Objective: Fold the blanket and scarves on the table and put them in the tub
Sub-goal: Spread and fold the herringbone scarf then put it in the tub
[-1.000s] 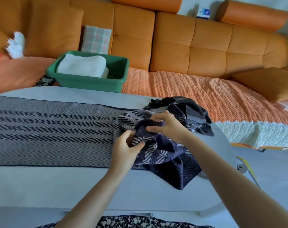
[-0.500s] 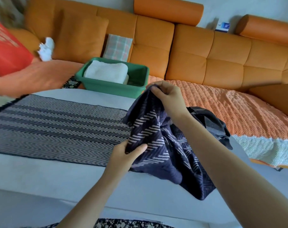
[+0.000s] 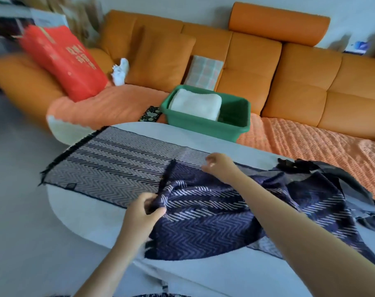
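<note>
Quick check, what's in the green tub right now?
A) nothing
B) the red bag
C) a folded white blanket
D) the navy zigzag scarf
C: a folded white blanket lies inside the green tub on the sofa, while the navy scarf is on the table.
</note>
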